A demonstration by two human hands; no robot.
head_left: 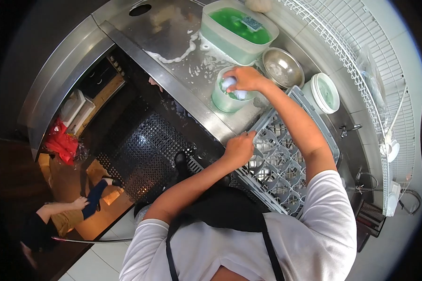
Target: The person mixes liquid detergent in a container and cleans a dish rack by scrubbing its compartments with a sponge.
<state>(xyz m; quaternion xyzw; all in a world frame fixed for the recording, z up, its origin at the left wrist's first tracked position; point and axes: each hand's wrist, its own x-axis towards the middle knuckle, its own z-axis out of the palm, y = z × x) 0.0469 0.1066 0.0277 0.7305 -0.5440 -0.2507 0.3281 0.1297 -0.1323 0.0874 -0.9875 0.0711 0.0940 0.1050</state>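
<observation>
My right hand (244, 78) reaches into a small pale-green tub (226, 104) of green liquid. Its fingers are closed around a soft, whitish-blue, cloth-like thing (229, 83), whose exact kind I cannot make out. My left hand (239, 150) is closed at the near corner of a grey plastic dish rack (290, 161), its fingers curled on the rim. The rack is divided into several compartments and sits at the right, below my right forearm.
A larger tub (239, 49) of green soapy liquid, holding a scouring pad (252, 23), stands at the back. Nearby are a metal bowl (283, 68) and a white bucket (327, 93). Foam streaks the steel counter (173, 33). Another person (65, 213) is at lower left.
</observation>
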